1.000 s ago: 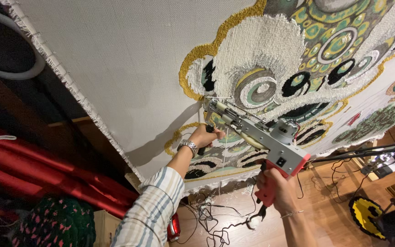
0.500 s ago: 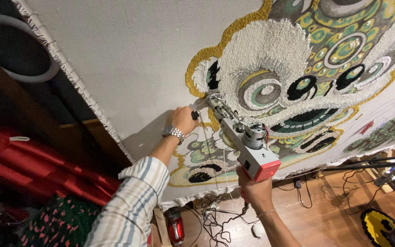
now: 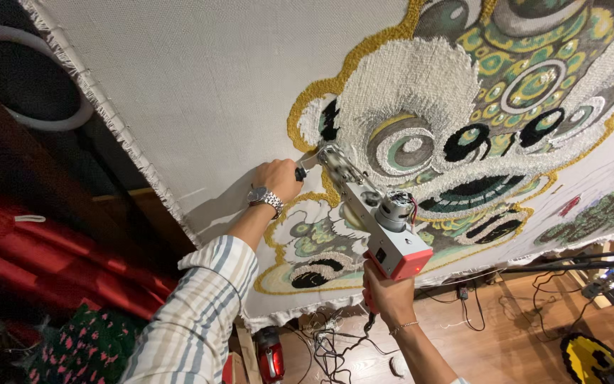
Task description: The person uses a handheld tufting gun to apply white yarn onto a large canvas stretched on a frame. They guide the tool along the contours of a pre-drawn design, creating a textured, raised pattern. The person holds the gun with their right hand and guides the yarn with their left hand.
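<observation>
Between the two sets of fingers, the tufting gun (image 3: 371, 213) lies slanted against the stretched backing cloth (image 3: 200, 85), its needle end touching the fabric at the yellow outline of the tufted lion-like design (image 3: 463, 121). The left hand (image 3: 277, 179) is closed around the black front handle just beside the needle end; a metal wristwatch (image 3: 264, 199) sits behind the fingers, then a striped sleeve (image 3: 193, 320). The right hand (image 3: 386, 295) is closed around the rear grip under the red housing, below the exposed motor. Judged from its metal frame and motor, the gun is rigid and fairly heavy at the rear; it is best held at both handles, clear of the needle and moving linkage. The cloth is taut but yielding. Below the right fingers, cables (image 3: 328, 341) lie on the wooden floor (image 3: 506, 327); left of the left fingers hangs red fabric (image 3: 51, 263)
</observation>
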